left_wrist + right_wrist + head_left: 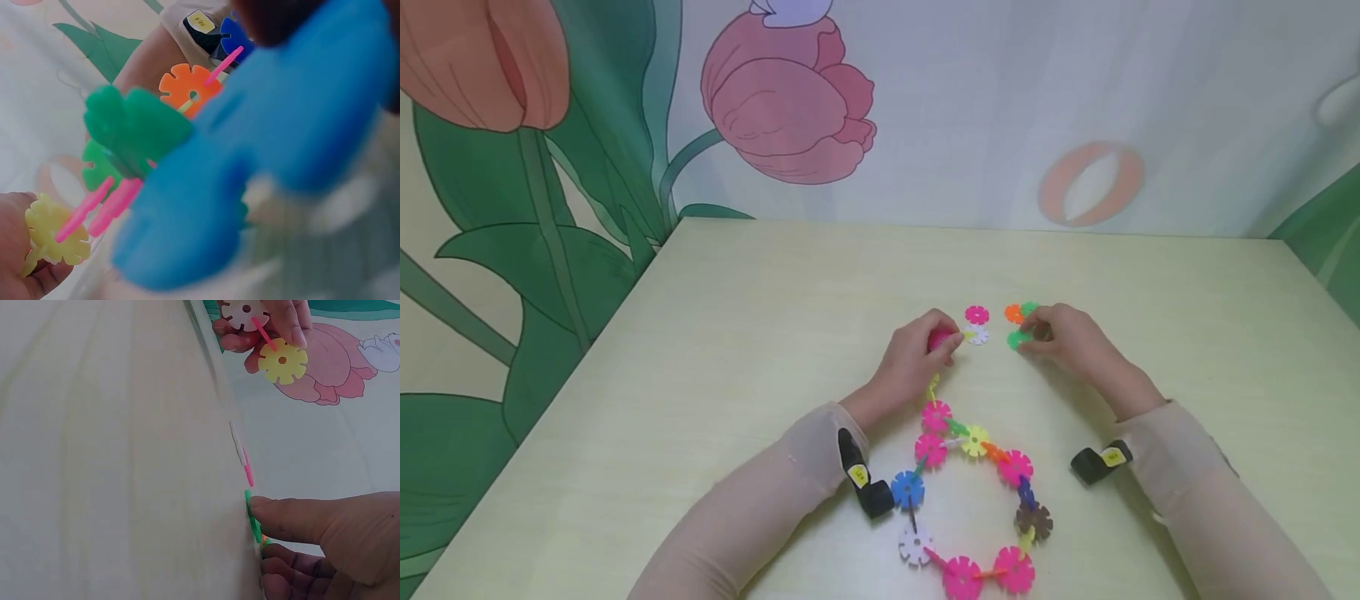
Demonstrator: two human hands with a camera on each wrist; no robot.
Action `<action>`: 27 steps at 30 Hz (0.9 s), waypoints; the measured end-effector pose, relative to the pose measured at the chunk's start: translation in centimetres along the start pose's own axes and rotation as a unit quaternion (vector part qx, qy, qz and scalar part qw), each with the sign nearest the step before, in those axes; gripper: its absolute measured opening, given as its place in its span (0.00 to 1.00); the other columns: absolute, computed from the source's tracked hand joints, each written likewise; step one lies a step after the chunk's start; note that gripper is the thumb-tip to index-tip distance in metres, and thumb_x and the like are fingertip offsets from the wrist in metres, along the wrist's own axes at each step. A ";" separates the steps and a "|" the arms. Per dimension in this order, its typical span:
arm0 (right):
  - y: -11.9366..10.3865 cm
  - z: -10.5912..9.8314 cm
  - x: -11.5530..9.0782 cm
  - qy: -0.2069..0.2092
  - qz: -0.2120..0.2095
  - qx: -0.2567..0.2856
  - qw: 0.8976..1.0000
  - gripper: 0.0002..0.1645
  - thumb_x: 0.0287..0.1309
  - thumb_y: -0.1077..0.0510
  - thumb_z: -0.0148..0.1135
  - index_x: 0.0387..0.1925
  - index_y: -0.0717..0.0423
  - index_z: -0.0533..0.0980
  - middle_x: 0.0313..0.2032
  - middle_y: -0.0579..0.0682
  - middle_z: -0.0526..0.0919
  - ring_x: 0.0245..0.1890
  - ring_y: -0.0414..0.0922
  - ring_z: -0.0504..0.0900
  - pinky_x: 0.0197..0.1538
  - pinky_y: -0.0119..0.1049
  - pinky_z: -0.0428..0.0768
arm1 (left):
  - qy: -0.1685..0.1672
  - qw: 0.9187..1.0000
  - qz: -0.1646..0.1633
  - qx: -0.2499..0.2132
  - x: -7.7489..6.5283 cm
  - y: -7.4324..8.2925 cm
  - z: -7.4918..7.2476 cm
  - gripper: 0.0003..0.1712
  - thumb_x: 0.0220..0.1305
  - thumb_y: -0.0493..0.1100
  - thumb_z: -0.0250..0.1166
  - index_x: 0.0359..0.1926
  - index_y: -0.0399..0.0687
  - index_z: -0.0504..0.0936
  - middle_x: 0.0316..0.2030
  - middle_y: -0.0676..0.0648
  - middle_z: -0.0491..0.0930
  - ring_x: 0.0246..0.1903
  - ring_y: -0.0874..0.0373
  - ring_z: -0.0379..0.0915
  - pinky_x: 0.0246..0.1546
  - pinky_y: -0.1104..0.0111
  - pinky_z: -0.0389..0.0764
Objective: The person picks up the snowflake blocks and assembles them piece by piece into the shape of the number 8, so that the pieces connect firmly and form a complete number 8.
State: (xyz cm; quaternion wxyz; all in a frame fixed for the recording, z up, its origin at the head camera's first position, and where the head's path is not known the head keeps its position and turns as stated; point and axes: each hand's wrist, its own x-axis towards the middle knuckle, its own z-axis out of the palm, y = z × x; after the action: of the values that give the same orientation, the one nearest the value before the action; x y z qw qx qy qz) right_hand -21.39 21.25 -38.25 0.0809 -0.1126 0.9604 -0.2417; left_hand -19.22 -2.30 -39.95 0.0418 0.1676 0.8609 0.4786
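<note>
Looping round, the chain of notched discs (pixel 931 451) looks multicoloured.

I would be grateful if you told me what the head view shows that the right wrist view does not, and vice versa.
Only the head view shows the ring of linked discs, the black wrist devices and the beige sleeves. Only the right wrist view shows the white disc in the left hand, linked by a thin pink piece to a yellow disc. Both show that hand, the right hand at a green disc, the tabletop and the painted pink tulip.
</note>
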 end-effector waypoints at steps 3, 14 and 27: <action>0.1 0.1 0.0 -0.005 0.007 0.016 1.000 0.19 0.57 0.57 0.66 0.46 0.65 0.76 0.42 0.61 0.79 0.43 0.54 0.74 0.49 0.46 0.76 | 0.003 1.000 0.001 -0.010 0.0 -0.1 -0.1 0.09 0.69 0.45 0.59 0.46 0.48 0.75 0.35 0.46 0.81 0.31 0.61 0.77 0.35 0.75 0.76; -0.1 0.2 -0.2 0.010 0.011 0.060 0.998 0.16 0.60 0.60 0.62 0.47 0.63 0.71 0.40 0.60 0.79 0.34 0.48 0.77 0.37 0.34 0.76 | 0.005 1.000 -0.001 -0.015 0.0 0.0 -0.3 0.09 0.69 0.46 0.59 0.46 0.47 0.75 0.32 0.47 0.80 0.30 0.60 0.77 0.34 0.75 0.75; -1.8 0.0 -1.1 -0.001 -0.037 0.212 0.976 0.13 0.66 0.61 0.55 0.46 0.67 0.68 0.27 0.62 0.83 0.19 0.44 0.81 0.25 0.33 0.79 | -0.001 1.000 0.010 -0.019 -0.1 0.0 0.1 0.09 0.69 0.45 0.58 0.45 0.47 0.75 0.33 0.44 0.81 0.29 0.60 0.77 0.32 0.76 0.73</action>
State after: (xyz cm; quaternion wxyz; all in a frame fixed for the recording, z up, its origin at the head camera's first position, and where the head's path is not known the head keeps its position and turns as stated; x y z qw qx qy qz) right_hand -20.03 19.94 -37.27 0.0954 -0.1286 0.8822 -0.4428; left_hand -19.11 -2.23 -39.98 0.0412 0.1762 0.8500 0.4947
